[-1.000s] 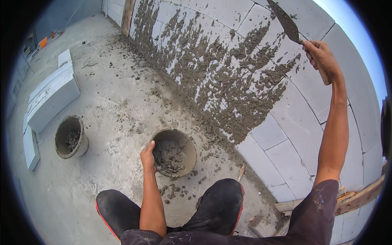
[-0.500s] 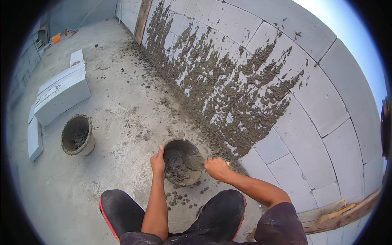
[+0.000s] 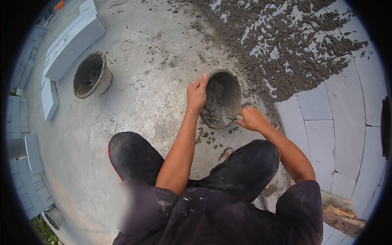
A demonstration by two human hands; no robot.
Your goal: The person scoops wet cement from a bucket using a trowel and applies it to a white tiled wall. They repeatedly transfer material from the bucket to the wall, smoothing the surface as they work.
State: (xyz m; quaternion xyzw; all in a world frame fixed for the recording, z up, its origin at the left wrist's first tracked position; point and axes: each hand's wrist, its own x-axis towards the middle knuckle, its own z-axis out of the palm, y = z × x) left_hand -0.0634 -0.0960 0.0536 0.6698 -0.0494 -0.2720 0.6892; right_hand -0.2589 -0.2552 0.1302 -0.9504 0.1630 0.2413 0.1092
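Left hand (image 3: 197,94) clenched on mortar bucket (image 3: 228,87) rim; right hand (image 3: 250,118) grasping, apparently, a trowel inside. Block wall (image 3: 326,114) partly rendered; bare blocks remain.

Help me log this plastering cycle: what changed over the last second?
The right hand came down from high on the block wall, bringing the trowel into the mortar bucket. The left hand stayed gripping the bucket's rim; the second bucket stayed put.
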